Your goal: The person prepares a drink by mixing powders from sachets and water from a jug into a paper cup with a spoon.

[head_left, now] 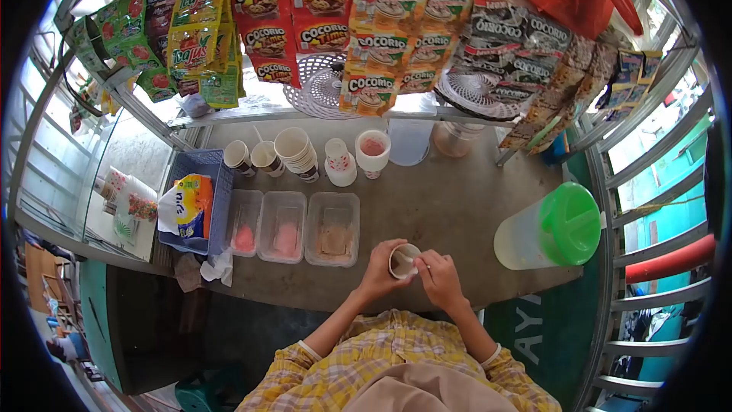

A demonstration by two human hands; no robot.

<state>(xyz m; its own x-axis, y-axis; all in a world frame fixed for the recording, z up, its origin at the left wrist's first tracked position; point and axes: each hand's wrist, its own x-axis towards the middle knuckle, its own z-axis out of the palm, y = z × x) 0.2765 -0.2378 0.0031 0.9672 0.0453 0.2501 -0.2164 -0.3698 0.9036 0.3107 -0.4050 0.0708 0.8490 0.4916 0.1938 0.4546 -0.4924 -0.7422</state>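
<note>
Near the front edge of the counter, my left hand (380, 270) is wrapped round a small paper cup (403, 261), whose open top faces up. Beside it on the right, my right hand (440, 278) is closed at the cup's rim, holding what looks like a small pale spoon (412, 258) that dips into the cup. What lies inside the cup is too small to tell. To the left of my hands stands a clear tub with brownish powder (333, 230), and two more tubs hold pink powder (287, 238).
Stacked paper cups (296, 151) and a pink-patterned cup stack (339, 162) line the counter's back. A green-lidded jug (550, 227) stands at right. A blue basket (192, 197) holds an orange packet at left. Sachet strips (386, 44) hang above from a rail.
</note>
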